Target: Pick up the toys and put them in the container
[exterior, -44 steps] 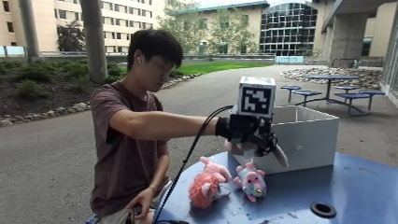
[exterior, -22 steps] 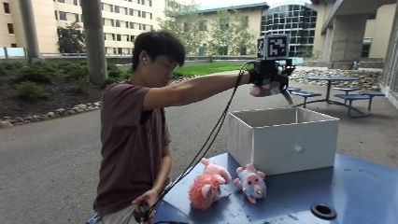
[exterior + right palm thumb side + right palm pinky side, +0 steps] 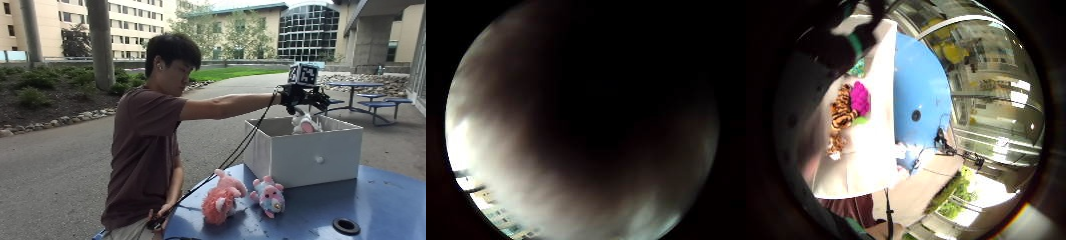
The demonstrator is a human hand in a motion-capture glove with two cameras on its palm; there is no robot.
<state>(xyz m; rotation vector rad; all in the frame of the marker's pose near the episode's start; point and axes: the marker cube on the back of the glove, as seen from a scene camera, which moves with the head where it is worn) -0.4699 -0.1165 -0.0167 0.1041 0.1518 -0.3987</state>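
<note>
We find a blue tabletop (image 3: 373,200) carrying a white container (image 3: 303,155), open at the top. Before its front wall lie two plush toys, an orange-pink one (image 3: 221,199) and a pink-and-blue one (image 3: 269,195), side by side. Inside the container we see a tiger-striped toy (image 3: 841,117) and a magenta toy (image 3: 860,97). The gloved right hand (image 3: 301,96) hangs above the container's opening. A white-and-pink plush toy (image 3: 303,124) is just below its fingers, at rim level; we cannot tell whether they grasp it.
</note>
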